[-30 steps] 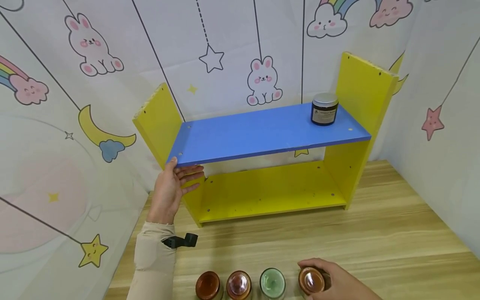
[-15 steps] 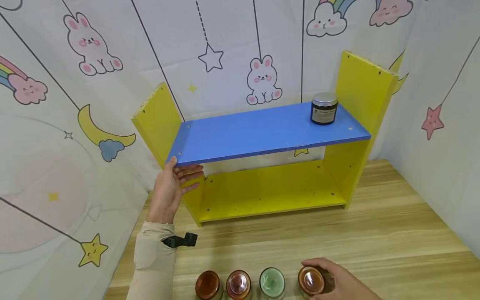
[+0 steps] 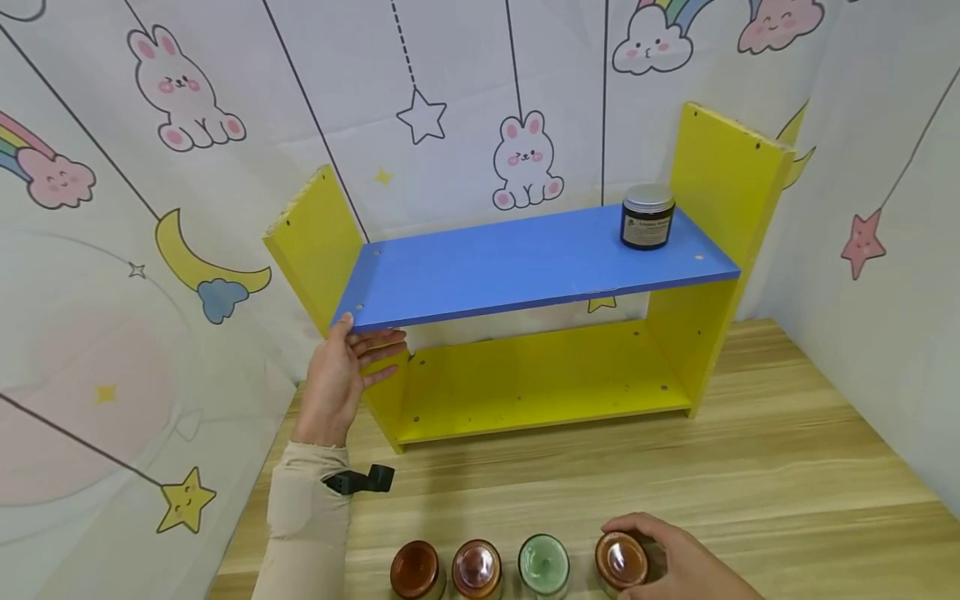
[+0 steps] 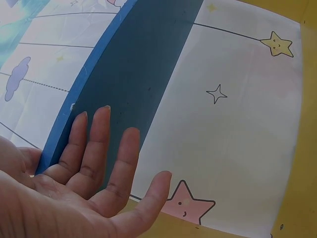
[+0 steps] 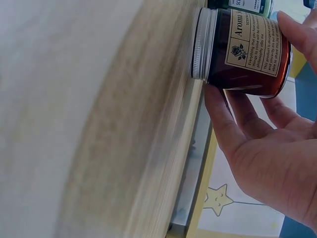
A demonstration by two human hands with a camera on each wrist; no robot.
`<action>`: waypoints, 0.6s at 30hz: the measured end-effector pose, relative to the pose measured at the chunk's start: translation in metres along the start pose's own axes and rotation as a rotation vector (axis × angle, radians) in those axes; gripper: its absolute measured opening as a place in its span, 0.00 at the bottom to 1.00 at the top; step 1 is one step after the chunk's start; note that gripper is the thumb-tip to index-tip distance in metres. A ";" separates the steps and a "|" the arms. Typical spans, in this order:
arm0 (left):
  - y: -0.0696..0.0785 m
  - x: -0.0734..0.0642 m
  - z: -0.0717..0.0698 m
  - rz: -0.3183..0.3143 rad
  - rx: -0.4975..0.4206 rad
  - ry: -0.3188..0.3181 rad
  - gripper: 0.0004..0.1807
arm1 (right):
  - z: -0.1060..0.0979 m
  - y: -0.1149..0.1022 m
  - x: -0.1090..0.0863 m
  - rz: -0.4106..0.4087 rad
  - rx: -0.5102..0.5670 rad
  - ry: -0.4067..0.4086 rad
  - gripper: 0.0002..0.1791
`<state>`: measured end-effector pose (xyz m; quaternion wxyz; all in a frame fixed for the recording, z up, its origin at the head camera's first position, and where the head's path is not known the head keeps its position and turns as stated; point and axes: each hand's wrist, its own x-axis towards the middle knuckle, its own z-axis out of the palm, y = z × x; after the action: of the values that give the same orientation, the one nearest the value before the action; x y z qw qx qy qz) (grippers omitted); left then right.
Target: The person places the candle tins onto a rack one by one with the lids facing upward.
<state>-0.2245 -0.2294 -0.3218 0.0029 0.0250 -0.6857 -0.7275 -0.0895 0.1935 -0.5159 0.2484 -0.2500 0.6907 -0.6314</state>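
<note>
My left hand (image 3: 335, 383) holds the front left corner of the blue shelf board (image 3: 525, 267). Its thumb lies on the edge and its fingers (image 4: 101, 144) spread loosely below the board in the left wrist view. At the table's front, my right hand (image 3: 678, 562) has thumb and fingers around an amber glass candle jar (image 3: 622, 560). That jar stands upside down, its silver lid (image 5: 203, 44) on the table and its cream label (image 5: 255, 44) in sight. Left of it, a green jar (image 3: 544, 565) and two amber jars (image 3: 477, 568) stand in a row, bases up.
The yellow shelf unit (image 3: 517, 383) stands on the wooden table (image 3: 570, 479). On the blue board's right end sits an upright dark jar (image 3: 647, 218) with a silver lid. A printed cloth (image 3: 450, 50) hangs behind and at both sides.
My right thumb and fingers have shifted slightly on the amber jar, which stays in place. The left hand keeps its position on the blue board.
</note>
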 end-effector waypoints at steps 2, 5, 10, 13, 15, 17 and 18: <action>0.000 0.000 0.000 0.001 0.001 0.000 0.34 | 0.000 0.000 0.001 -0.001 -0.002 0.001 0.33; 0.000 0.000 0.000 0.002 0.000 -0.001 0.34 | 0.000 0.000 0.001 -0.011 -0.012 0.005 0.32; 0.000 -0.001 0.000 0.004 -0.004 -0.002 0.34 | 0.001 -0.001 0.002 -0.019 -0.052 0.026 0.33; 0.001 0.000 0.000 0.003 -0.005 -0.004 0.34 | 0.001 -0.003 0.003 0.004 -0.067 0.042 0.34; 0.001 0.000 0.000 0.001 -0.004 -0.004 0.34 | 0.001 -0.004 0.003 0.014 -0.078 0.052 0.35; 0.001 0.000 0.000 -0.001 -0.001 -0.002 0.34 | 0.001 -0.005 0.004 0.022 -0.095 0.063 0.36; 0.001 0.000 0.000 -0.002 0.000 -0.001 0.34 | 0.001 -0.005 0.004 0.030 -0.102 0.067 0.36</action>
<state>-0.2246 -0.2297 -0.3211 0.0016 0.0253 -0.6856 -0.7275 -0.0914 0.1896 -0.5108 0.2215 -0.2307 0.7335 -0.5997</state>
